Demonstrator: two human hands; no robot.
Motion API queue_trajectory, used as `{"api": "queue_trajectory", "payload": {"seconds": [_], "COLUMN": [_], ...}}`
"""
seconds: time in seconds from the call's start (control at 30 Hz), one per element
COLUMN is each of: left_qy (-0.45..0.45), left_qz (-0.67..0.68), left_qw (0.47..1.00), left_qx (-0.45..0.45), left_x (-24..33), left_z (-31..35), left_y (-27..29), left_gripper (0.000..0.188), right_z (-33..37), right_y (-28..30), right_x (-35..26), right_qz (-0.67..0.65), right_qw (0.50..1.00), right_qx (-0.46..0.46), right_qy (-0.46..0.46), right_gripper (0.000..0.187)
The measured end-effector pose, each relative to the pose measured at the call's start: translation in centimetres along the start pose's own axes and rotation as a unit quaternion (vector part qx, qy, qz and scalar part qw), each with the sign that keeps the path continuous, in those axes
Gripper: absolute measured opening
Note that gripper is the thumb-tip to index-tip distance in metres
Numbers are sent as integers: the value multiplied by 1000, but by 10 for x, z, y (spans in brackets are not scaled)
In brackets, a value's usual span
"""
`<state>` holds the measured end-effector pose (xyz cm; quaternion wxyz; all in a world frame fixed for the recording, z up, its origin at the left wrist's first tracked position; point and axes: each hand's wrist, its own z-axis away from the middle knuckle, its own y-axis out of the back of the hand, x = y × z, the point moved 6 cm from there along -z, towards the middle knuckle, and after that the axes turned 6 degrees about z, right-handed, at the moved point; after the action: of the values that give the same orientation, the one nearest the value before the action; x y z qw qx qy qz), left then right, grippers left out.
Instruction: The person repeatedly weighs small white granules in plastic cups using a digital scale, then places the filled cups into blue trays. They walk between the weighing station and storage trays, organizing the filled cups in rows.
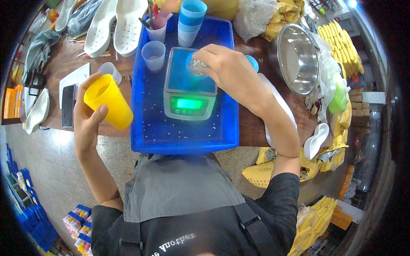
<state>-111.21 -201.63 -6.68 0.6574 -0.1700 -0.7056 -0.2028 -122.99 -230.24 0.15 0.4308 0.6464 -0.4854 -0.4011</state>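
Note:
My left hand [88, 127] is wrapped round a tilted yellow cup [114, 106], held just left of the blue tray. Over the digital scale [190, 106], my right hand [228, 68] grips a small blue cup of whitish pellets [197, 66]. The fingers partly hide this cup, and I cannot tell whether it touches the scale's plate. The scale stands in the blue tray [141, 132] with its green display lit. A translucent cup [153, 57] is beside it, and a stack of blue cups [190, 25] rises behind.
Loose pellets dot the tray. A cup of tools [157, 32] stands at its back left. White shoe-sole shapes [128, 32], a phone [68, 104] and a whitish cup [109, 71] lie left; a steel bowl [299, 59] and yellow sacks [339, 47] are right.

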Motion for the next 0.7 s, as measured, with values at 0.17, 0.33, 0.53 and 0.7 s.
{"api": "queue_trajectory", "payload": {"seconds": [0.17, 0.33, 0.53, 0.7], "left_qy": [25, 5, 82, 114], "left_qz": [-51, 18, 141, 66], "left_qw": [997, 998, 980, 972], "left_qx": [54, 54, -118, -194], "left_x": [-25, -21, -4, -1], "left_z": [21, 29, 19, 10], "left_y": [28, 29, -39, -108], "left_gripper": [85, 81, 74, 76], "right_z": [-8, -1, 4, -6], "right_y": [-4, 10, 12, -11], "right_x": [-3, 8, 13, 6], "right_qz": [25, 37, 82, 137], "right_qw": [999, 998, 993, 990], "right_qx": [-33, 36, 64, 35], "right_qy": [8, -21, -53, 5], "right_gripper": [15, 14, 15, 7]}}
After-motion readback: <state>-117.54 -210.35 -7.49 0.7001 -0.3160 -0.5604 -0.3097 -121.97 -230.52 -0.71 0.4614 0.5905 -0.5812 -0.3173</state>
